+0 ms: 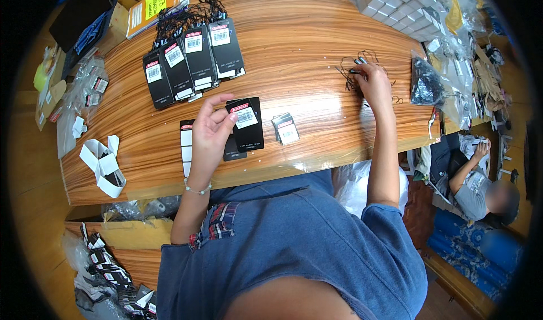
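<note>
A black hang tag (249, 135) with a white barcode sticker is pinched between the thumb and fingers of my left hand (213, 125). It is held up over another dark tag (235, 152) lying on the table. Beside my left wrist lies a black tag with white stickers (187, 141). Right of the held tag sits a small stack of stickered cards (287, 131). My right hand (371, 82) reaches to a loose heap of black tag strings (349, 78), its thumb and fingertips closed on strings there. How many strings it grips cannot be made out.
Several bundles of strung black tags (198, 51) lie at the back left. A coil of white ribbon (102, 164) is at the left. On the right are a bag of black strings (426, 82) and small white boxes (390, 6). Another person (475, 178) sits at the far right.
</note>
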The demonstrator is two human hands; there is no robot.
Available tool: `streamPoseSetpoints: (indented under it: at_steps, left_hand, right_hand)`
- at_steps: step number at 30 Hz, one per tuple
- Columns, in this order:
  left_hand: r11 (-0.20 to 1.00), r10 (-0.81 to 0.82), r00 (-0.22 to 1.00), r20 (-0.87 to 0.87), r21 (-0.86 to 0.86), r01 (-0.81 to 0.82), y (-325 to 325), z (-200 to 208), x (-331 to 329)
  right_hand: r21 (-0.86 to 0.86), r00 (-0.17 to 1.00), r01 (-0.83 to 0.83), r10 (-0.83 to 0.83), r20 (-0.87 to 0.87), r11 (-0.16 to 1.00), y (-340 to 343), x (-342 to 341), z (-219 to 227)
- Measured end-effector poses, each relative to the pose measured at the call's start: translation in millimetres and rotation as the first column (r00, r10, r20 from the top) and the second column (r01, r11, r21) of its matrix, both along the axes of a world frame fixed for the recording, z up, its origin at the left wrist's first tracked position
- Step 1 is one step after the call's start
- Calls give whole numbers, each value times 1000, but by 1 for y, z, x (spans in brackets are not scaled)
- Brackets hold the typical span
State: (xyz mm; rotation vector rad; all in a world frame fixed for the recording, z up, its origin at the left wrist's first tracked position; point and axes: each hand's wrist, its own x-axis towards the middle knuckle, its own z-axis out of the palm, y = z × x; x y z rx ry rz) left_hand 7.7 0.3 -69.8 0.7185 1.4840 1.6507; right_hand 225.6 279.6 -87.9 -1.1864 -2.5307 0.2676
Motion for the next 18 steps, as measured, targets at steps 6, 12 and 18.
streamPoseSetpoints:
  at_steps: [6,12,18]
  left_hand:
    - [999,-49,998,48,-17,50,3,0,8]
    - [979,-168,984,60,128,160,9,0,7]
    - [936,-346,934,88,96,338,31,19,18]
  right_hand:
    - [-66,984,-57,45,-174,996,18,3,-6]
    - [-636,720,-310,-261,-642,707,12,9,26]
    - [-586,622,-391,-265,-736,710,-23,-9,59]
